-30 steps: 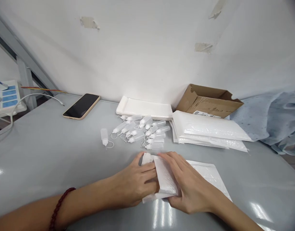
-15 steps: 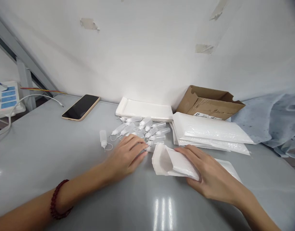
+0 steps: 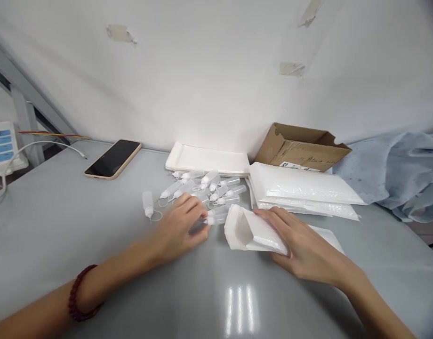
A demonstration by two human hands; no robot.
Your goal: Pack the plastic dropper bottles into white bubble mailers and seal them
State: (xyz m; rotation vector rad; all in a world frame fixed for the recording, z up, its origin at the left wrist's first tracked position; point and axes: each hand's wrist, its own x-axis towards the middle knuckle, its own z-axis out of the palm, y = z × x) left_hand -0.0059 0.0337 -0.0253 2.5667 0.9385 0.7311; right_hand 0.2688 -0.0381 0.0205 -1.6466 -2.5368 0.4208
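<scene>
Left hand (image 3: 183, 221): fingers are bent down over the nearest bottles of the heap; this part is blurred, so I cannot tell if they are closed on one. A dark red bracelet (image 3: 78, 294) is on the wrist.
Right hand (image 3: 303, 245): it grips the envelope (image 3: 259, 233), fingers spread flat over the top side, thumb hidden under it.
Envelope: white and padded, its open mouth turned toward the left hand and lifted a little from the table (image 3: 61, 221). The mouth is just beside the heap's near edge. Its back part lies over a second flat envelope (image 3: 325, 235).
Small bottles (image 3: 209, 186): clear plastic with pointed caps, lying in a loose heap between both hands and the wall.
Single bottle (image 3: 147, 205): it stands apart, left of the heap.
Open room: the grey surface in front of both hands and to the left is bare and shiny.
Far edge: a white flat tray (image 3: 209, 160) against the wall, a cardboard box (image 3: 301, 146) to its right.
Right side: a stack of envelopes (image 3: 301, 188) touching the heap, then a blue cloth (image 3: 396, 165).
Left side: a phone (image 3: 113, 158), well apart from the hands.
</scene>
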